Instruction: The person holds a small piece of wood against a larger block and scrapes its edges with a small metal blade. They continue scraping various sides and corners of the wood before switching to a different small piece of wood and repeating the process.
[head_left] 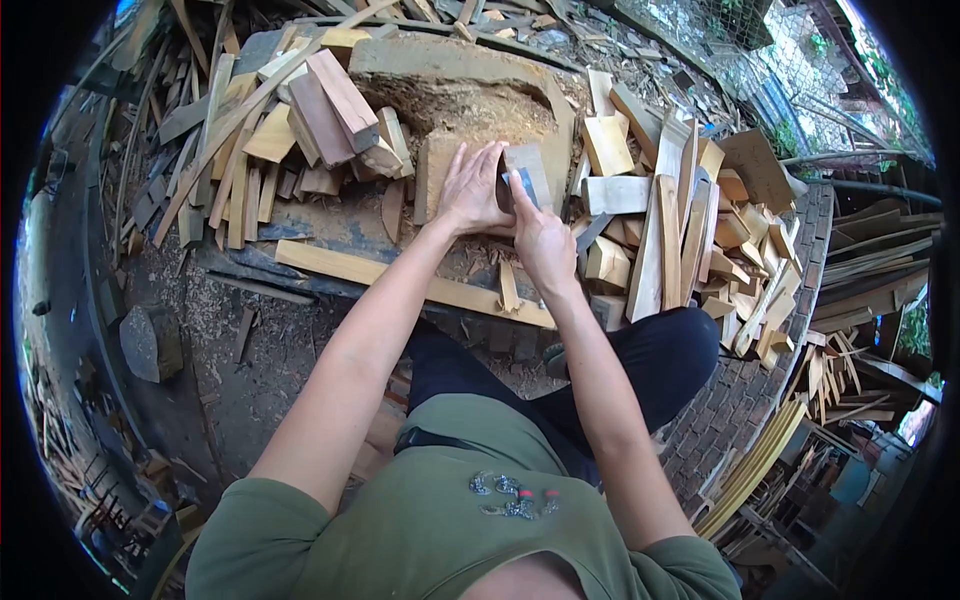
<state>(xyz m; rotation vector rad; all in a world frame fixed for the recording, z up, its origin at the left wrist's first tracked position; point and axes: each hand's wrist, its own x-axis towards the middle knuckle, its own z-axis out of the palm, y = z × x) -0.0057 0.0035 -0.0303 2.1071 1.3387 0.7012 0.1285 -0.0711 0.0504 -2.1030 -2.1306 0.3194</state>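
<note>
In the head view a small squared wooden block (526, 158) rests on the worn wooden work surface (438, 158). My left hand (474, 190) holds it from the left, fingers stretched along its side and thumb toward me. My right hand (546, 245) grips a flat blue-grey piece (527, 186), index finger extended along it against the block's face. Its lower part is hidden in my palm, and I cannot tell what kind of tool it is. Both hands are close together, nearly touching at the thumbs.
Cut wood blocks (335, 105) are piled on the left, with more offcuts (735, 240) heaped on the right. A long wooden strip (390, 283) lies across the near edge. A hollowed timber (450, 65) stands behind my hands. A stone-like block (150, 343) sits on the ground at left.
</note>
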